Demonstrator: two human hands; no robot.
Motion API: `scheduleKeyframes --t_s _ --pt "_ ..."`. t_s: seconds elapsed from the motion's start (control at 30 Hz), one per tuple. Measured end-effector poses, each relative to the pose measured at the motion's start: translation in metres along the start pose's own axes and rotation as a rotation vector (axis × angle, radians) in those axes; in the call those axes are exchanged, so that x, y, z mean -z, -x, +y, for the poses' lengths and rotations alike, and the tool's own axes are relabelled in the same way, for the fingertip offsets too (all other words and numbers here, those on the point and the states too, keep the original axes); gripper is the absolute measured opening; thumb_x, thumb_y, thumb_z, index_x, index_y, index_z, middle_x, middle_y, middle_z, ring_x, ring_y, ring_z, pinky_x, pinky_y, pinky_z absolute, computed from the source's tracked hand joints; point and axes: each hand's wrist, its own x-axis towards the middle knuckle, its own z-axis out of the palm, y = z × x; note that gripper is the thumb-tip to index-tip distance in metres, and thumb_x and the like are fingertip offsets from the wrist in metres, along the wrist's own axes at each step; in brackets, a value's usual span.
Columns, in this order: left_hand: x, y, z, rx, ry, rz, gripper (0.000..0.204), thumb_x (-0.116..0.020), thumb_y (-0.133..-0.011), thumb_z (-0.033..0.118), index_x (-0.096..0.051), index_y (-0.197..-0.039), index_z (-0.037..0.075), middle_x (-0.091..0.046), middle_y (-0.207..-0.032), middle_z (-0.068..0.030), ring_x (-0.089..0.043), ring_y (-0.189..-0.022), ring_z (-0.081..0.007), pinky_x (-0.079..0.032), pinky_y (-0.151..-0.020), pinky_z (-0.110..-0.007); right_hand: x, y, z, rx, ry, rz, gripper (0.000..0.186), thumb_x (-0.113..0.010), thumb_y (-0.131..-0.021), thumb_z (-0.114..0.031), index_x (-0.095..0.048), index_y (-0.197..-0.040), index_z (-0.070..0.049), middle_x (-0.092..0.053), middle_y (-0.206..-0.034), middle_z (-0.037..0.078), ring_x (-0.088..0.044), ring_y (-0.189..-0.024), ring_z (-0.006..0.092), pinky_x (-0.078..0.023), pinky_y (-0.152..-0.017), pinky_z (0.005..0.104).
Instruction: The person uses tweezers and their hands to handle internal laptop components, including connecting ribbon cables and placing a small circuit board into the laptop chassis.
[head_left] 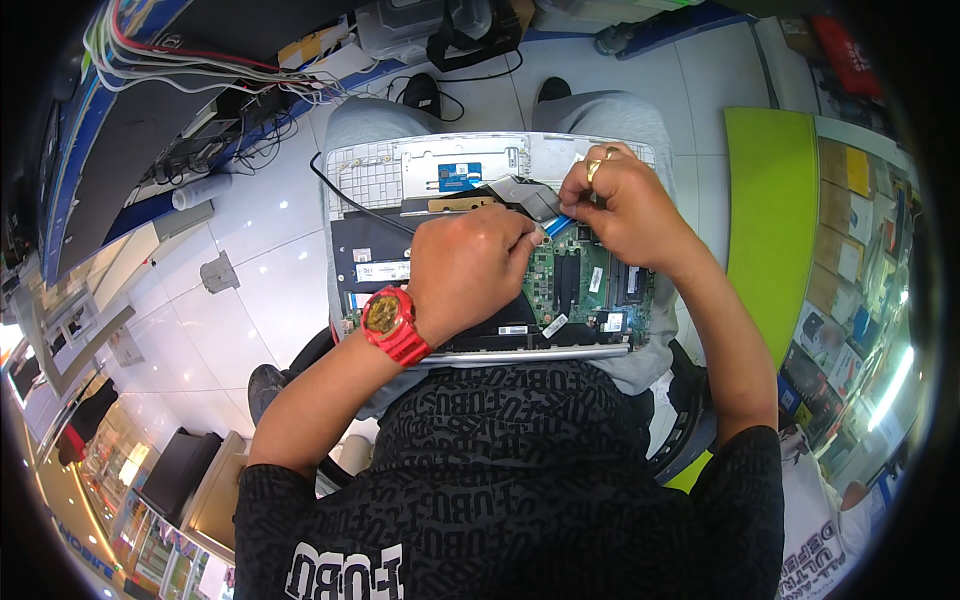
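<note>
An opened laptop [505, 315] lay across the person's grey-trousered lap, its inner parts bare. A green circuit board [545, 280] filled much of its right side, dotted with small pale components and stickers; a darker section took up the left, with a white-labelled module [382, 272] left of the left fingers. Just beyond the fingers spread a silver panel [425, 165] carrying a blue card [460, 176], and a black cable [360, 205] ran in from the far left toward the left hand [465, 265].

Well beyond the fingers, a clear plastic box [410, 35] stood past the tiled floor; its contents could not be made out. Far to the right of the right fingers, past a lime-green panel [765, 200], a glass case [850, 132] held brown boxes [835, 185], a yellow one among them, and other packages.

Between the two sets of fingers lay a short blue ribbon cable [559, 226], over the board's far edge. The left fingers [525, 240] were bent together at its nearer end. Those of the right hand [625, 205] were drawn together at its farther end, beside a grey flat strip [530, 197]. Whether either set grasped the cable or only touched it, I could not tell.
</note>
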Motion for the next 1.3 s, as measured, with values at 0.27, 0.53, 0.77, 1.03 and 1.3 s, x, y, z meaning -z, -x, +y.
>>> scheduleKeyframes --t_s 0.27,0.53,0.77,1.03,1.3 --pt "-0.008 0.004 0.008 -0.128 -0.067 0.016 0.019 -0.081 -0.090 0.025 -0.076 -0.096 0.007 -0.068 -0.080 -0.0063 -0.068 -0.062 -0.0287 -0.051 -0.056 -0.040 -0.004 0.005 0.002 0.093 0.033 0.067 0.007 -0.074 -0.082 -0.001 -0.072 -0.088 -0.006 -0.069 -0.080 0.010 -0.064 -0.090 0.0326 -0.047 -0.100 0.0454" --pt "-0.014 -0.002 0.010 -0.076 -0.109 -0.008 0.018 -0.078 -0.092 0.024 -0.077 -0.096 0.006 -0.069 -0.082 -0.0067 -0.069 -0.066 -0.0300 -0.053 -0.058 -0.041 -0.008 0.009 0.002 0.132 0.076 0.130 0.010 -0.075 -0.082 -0.001 -0.076 -0.090 -0.006 -0.071 -0.082 0.008 -0.063 -0.090 0.0306 -0.047 -0.096 0.0447" --pt "-0.015 -0.003 0.014 0.001 -0.037 -0.027 0.018 -0.077 -0.093 0.022 -0.076 -0.098 0.005 -0.072 -0.086 -0.0089 -0.070 -0.070 -0.0318 -0.054 -0.061 -0.041 0.000 0.015 0.001 0.120 0.145 0.000 0.013 -0.072 -0.084 0.002 -0.076 -0.094 -0.005 -0.068 -0.093 0.008 -0.061 -0.102 0.0334 -0.045 -0.100 0.0467" --pt "-0.013 -0.001 0.011 -0.049 -0.043 -0.044 0.018 -0.076 -0.094 0.020 -0.074 -0.102 0.005 -0.068 -0.088 -0.0089 -0.070 -0.069 -0.0320 -0.054 -0.060 -0.042 0.005 0.020 -0.002 0.103 0.146 -0.087 0.021 -0.072 -0.083 0.003 -0.075 -0.102 -0.004 -0.066 -0.104 0.010 -0.059 -0.115 0.0377 -0.043 -0.109 0.0506" --pt "-0.017 0.000 0.009 -0.083 -0.055 -0.044 0.016 -0.075 -0.094 0.019 -0.073 -0.103 0.005 -0.067 -0.089 -0.0086 -0.069 -0.067 -0.0321 -0.054 -0.059 -0.042 0.001 0.022 -0.001 0.087 0.130 -0.082 0.020 -0.073 -0.083 0.004 -0.075 -0.101 -0.003 -0.067 -0.103 0.009 -0.059 -0.113 0.0365 -0.045 -0.107 0.0484"
